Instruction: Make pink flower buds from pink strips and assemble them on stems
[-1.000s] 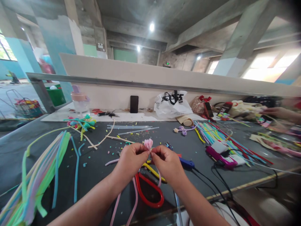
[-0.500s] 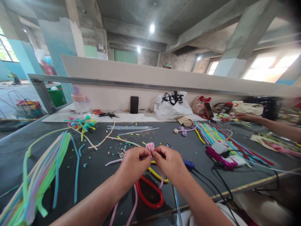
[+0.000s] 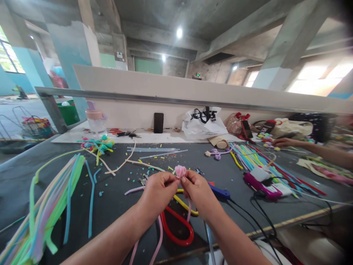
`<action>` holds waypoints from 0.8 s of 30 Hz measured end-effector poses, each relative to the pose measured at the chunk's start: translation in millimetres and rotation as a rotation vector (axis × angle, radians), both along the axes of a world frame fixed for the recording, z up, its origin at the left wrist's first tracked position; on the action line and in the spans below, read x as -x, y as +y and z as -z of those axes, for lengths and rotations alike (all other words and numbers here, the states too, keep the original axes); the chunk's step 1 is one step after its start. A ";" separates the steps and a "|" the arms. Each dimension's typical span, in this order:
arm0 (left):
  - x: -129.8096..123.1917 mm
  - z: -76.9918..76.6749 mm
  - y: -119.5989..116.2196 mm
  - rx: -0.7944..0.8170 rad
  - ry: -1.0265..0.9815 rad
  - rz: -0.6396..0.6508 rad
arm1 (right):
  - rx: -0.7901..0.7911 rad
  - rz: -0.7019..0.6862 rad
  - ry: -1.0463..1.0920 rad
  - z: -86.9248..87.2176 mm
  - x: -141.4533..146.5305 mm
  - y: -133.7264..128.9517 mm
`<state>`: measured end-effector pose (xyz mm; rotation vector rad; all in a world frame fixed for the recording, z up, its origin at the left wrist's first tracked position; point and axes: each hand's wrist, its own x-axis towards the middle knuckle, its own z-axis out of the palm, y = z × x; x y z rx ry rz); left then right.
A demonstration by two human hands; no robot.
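A small pink fuzzy flower-like bundle (image 3: 180, 170) made of pipe cleaner sits pinched between the fingertips of both hands. My left hand (image 3: 160, 187) grips it from the left, closed. From the other side my right hand (image 3: 199, 188) pinches its base, also closed. Pink pipe cleaner strands (image 3: 157, 241) hang below my hands toward the table's front edge. Under the hands lie scissors with a red handle loop (image 3: 178, 243) and a yellow loop (image 3: 183, 205); their blades are hidden. Close to my right hand rests a blue-handled corded tool (image 3: 220, 192).
Bundled pastel pipe cleaners (image 3: 51, 206) lie at left, more strips (image 3: 256, 156) at right beside a purple device (image 3: 261, 187) with cords. A bottle (image 3: 95, 119), phone (image 3: 158, 123) and plastic bag (image 3: 204, 123) line the back. A co-worker's hand (image 3: 286, 142) works at far right.
The pink bundle now shows larger and fuller above my fingertips. Both hands stay nearly in place, still pinching. The co-worker's hand has shifted slightly, and the view has moved a little.
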<state>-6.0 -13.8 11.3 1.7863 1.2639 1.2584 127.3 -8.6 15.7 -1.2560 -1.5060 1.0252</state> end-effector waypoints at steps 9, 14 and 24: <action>0.2 -5.4 0.9 0.264 -0.388 0.167 | 0.225 -0.207 0.522 -4.6 5.5 -4.5; -3.7 -3.6 -2.9 0.422 -0.714 0.292 | 0.301 -0.233 0.680 -3.3 8.1 -8.4; 18.5 -7.6 9.4 0.662 -0.644 0.511 | -0.379 -0.059 -0.022 -21.5 -24.7 1.1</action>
